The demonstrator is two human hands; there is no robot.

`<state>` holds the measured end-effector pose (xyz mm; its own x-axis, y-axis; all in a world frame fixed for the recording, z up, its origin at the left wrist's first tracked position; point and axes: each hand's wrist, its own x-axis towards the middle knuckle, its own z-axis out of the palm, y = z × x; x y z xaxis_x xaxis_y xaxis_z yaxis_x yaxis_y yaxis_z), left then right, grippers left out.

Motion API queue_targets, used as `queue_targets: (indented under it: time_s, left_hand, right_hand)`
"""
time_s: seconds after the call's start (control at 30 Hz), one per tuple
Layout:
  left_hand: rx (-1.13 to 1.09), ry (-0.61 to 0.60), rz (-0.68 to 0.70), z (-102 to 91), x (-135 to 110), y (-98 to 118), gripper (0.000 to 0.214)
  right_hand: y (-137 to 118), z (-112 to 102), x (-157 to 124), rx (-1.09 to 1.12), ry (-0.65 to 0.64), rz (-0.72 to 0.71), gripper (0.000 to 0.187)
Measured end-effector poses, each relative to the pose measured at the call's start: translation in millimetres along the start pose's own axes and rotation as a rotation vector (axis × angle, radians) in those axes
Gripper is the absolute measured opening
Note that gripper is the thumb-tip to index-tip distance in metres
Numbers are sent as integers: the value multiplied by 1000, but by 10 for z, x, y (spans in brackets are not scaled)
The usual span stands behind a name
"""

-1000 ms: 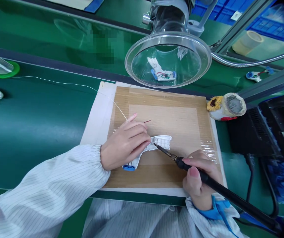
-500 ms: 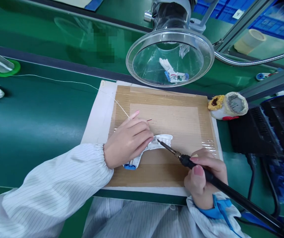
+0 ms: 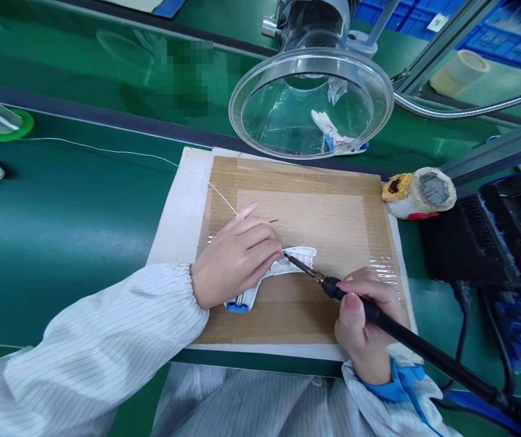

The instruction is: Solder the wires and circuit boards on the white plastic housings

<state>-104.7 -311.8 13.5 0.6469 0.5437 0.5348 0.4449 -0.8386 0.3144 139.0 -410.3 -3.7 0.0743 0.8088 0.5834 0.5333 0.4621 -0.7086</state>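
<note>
My left hand [image 3: 235, 264] rests on a white plastic part with a blue end [image 3: 299, 258], pressing it to the board. A thin silver wire, probably solder [image 3: 128, 152], runs across the bench into my left fingers, and a short red wire [image 3: 273, 221] shows past them. My right hand [image 3: 365, 321] grips a black soldering iron [image 3: 406, 337], whose metal tip [image 3: 297, 264] reaches the white part beside my left fingertips. The contact point is too small to make out.
The part lies on a taped cardboard board [image 3: 297, 230] on the green bench. A clear round magnifier hood [image 3: 310, 103] hangs above it. To the right stand a tip-cleaner holder [image 3: 418, 194] and a black soldering station [image 3: 465, 243]. A tape roll [image 3: 459, 73] lies beyond.
The iron tip has shifted slightly left along the white part, and my right hand has risen a little on the board. My left hand and the part have stayed in place.
</note>
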Motion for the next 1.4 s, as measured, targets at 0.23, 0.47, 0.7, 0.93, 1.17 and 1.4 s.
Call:
queue_targets:
  time_s: [0.23,0.47,0.7,0.93,1.17,1.4]
  left_hand:
    - [-51,117,-67,-200,73,-201,16]
    - [214,48,-345,-634,252,-547,16]
    - [-91,-444,-406,-508,546,-116,22]
    - [-195,-176,-175,-434,259,-68,28]
    - [62,-38,-60,-122,-12,24,25]
    - [-269,-76,-236,-62,-48,15,21]
  right_hand:
    - [-64,-12,111,-49,-48,-138,16]
    - [-23,-77,-20,-89,76,71,26]
    - [85,173,106,-187,-190,42,42]
    - [154,204,86,-194,-242,-13,48]
    - [80,203,94,-219,-239,18,46]
    - [-8,-5,-1,-107,124,58,25]
